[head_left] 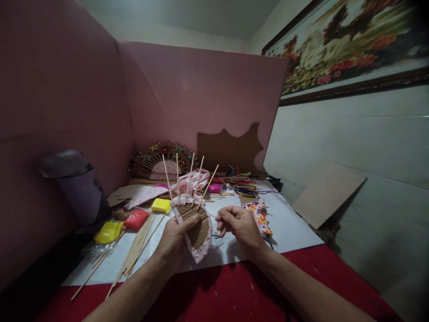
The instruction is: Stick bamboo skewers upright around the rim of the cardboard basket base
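Observation:
My left hand (pixel 177 237) grips a cardboard piece (pixel 198 233) edged with pink-and-white fabric, thumb on its brown face. Several thin wooden sticks (pixel 189 179) fan upward from the top edge of this piece. To the right of it, my right hand (pixel 236 222) is raised with its fingers curled and the thumb near the fingertips; whatever they may pinch is too small to make out. Just beyond my right hand lies a flower-patterned fabric piece (pixel 261 218) on the white sheet.
Loose wooden sticks (pixel 140 241) and yellow, red and lemon clay packets, one red (pixel 136 219), lie at left. A decorated fan-shaped piece (pixel 166 163) stands behind, beside jagged brown cardboard (pixel 229 150). Scissors (pixel 246 191) rest at the back right. A purple container (pixel 82 192) stands far left.

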